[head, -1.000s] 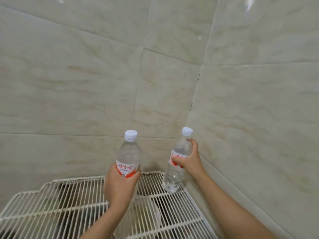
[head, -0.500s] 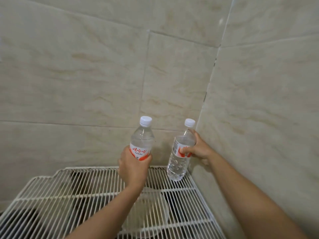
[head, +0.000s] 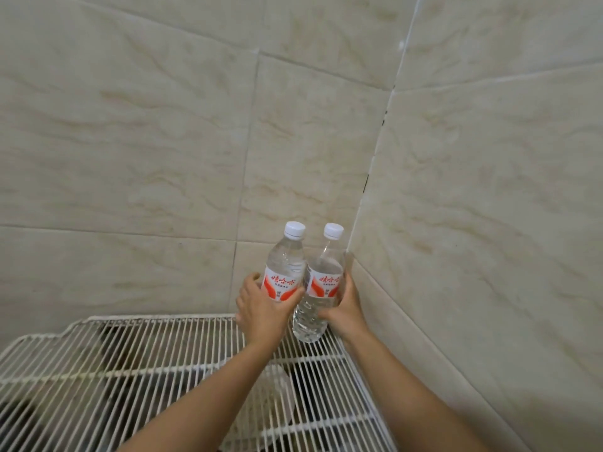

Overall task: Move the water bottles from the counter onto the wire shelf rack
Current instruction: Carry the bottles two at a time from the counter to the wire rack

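Bottles in L grip, R grip — side-by-side

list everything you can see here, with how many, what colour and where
left water bottle: 1, clear with white cap and red-and-white label, upright over the rack's back right corner, base hidden behind the hand
right water bottle: 1, clear with white cap and red-and-white label, tilted slightly, next to the first and nearest the wall corner, base down at the rack wires
wire shelf rack: 1, white, across the bottom of the view, against both walls
clear container: 1, translucent, below the rack, seen through its wires
wall tiles: several, beige with marbled veins, behind and to the right
left hand: 1, grips the left water bottle at its label
right hand: 1, grips the right water bottle at its label
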Motion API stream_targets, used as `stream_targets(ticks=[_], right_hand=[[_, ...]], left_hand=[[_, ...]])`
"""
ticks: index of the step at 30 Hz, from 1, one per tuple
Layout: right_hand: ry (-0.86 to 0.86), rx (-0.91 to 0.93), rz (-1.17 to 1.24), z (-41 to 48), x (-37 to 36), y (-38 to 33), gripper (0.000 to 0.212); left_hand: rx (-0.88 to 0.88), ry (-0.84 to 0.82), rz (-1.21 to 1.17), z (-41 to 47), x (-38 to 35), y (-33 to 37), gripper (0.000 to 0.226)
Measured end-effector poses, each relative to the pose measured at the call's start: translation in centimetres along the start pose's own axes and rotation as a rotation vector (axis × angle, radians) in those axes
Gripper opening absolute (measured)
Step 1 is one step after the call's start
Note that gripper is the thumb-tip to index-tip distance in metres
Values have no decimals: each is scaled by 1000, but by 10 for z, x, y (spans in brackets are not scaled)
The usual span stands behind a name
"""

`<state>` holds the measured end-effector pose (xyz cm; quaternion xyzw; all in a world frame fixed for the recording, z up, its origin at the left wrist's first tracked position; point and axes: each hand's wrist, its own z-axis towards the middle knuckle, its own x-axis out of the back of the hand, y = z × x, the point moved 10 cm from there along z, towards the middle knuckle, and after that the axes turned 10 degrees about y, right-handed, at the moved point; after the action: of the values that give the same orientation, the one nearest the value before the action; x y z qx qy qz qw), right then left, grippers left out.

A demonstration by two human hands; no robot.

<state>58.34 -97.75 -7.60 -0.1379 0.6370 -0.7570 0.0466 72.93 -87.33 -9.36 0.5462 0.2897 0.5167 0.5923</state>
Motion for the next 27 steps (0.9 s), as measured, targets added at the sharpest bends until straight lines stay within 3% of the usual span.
stream_targets(ticks=[3, 7, 11, 15, 20, 24, 27], right_hand=[[5, -21, -88, -10, -1, 8, 97], [13, -24, -155, -12, -5, 13, 97], [118, 49, -155, -14, -3, -2, 94], [134, 62, -155, -11, -5, -4, 82], [133, 40, -166, -8, -5, 4, 79], [115, 79, -217, -13, -3, 1, 89], [205, 182, -341, -28, 6, -6, 94]], left_hand=[[-11, -269, -94, 1, -8, -9, 100], [18, -638, -179, -5, -16, -6, 95], [-45, -498, -103, -4, -9, 3, 87], [-6, -305, -196, -10, -2, 1, 80], [-2, -352, -232, -12, -12, 2, 79], [-23, -367, -229, -14, -10, 9, 83], [-24, -420, -137, -14, -9, 5, 102]])
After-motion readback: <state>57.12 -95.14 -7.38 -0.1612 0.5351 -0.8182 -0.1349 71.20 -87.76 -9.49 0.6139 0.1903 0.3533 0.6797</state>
